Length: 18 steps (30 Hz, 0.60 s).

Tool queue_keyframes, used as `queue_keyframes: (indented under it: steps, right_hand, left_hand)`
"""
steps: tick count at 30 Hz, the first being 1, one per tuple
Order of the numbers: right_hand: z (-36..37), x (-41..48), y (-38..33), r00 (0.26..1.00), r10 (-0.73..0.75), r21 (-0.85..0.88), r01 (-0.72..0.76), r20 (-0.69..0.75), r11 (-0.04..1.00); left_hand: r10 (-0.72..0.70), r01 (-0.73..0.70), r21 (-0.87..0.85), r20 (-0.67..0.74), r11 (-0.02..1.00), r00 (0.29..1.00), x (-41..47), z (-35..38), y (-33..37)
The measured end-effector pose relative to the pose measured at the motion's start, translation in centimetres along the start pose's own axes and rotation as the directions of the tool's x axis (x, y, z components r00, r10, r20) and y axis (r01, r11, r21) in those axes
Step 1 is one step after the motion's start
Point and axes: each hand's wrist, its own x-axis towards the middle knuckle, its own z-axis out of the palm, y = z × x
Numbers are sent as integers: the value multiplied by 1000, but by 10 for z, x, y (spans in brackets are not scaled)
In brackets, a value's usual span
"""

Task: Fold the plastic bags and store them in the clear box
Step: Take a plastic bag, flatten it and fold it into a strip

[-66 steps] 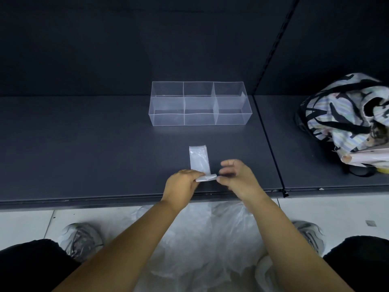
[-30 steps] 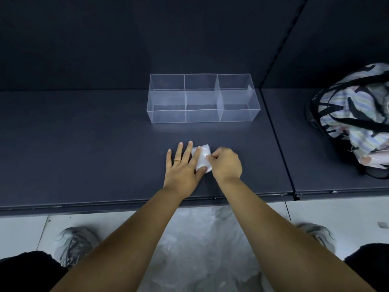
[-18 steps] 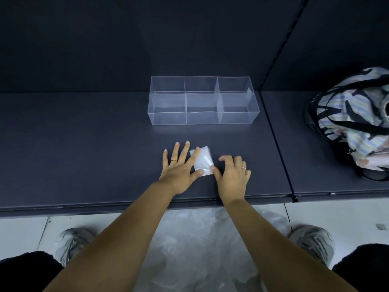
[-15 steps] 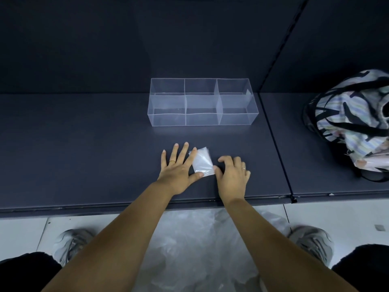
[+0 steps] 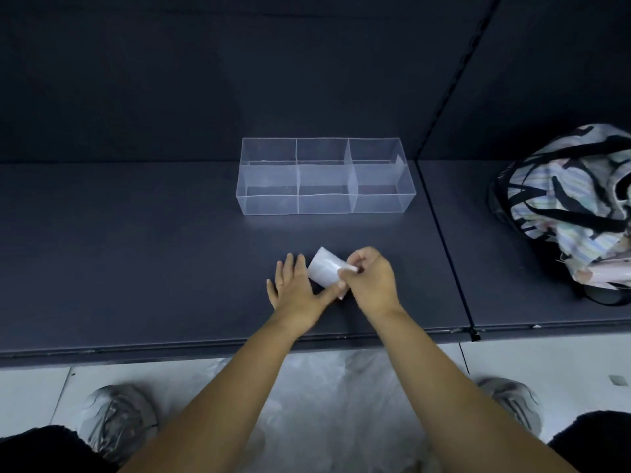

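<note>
A small folded white plastic bag [image 5: 324,271] lies on the dark shelf [image 5: 136,261] near its front edge. My right hand [image 5: 370,285] pinches the bag's right corner between thumb and fingers. My left hand [image 5: 295,290] lies flat beside the bag, fingers straight, its thumb under the bag's near edge. The clear box [image 5: 324,175] with three compartments stands farther back, and nothing shows inside it.
A striped fabric bag [image 5: 573,206] sits on the shelf at the right. Loose clear plastic [image 5: 327,404] lies on the floor between my shoes below the shelf edge. A vertical shelf divider [image 5: 444,240] runs right of the box.
The long strip was folded into a small packet. My right hand went from resting flat beside it to pinching its right corner. The packet has turned a little.
</note>
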Motion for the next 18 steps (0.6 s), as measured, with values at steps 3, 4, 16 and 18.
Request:
queue_keyframes:
  steps: [3,4,16,18]
  right_hand:
    - [-29,4,-18,960,-108,113,81,260,990]
    - [-37,6,-24,930,-140,136,99,340,986]
    - [-91,105,-65,1000,-22,27,22,-17,999]
    - [-95,136,-67,998,-18,-110,11,-64,994]
  left_hand:
    - [32,39,-505,132,862,991,7,-33,9]
    - [58,59,-571,184,819,981,10,-41,14]
    - [89,-253,-670,-269,698,959,74,-60,83]
    - [214,-345,-282,-407,895,888,80,-56,79]
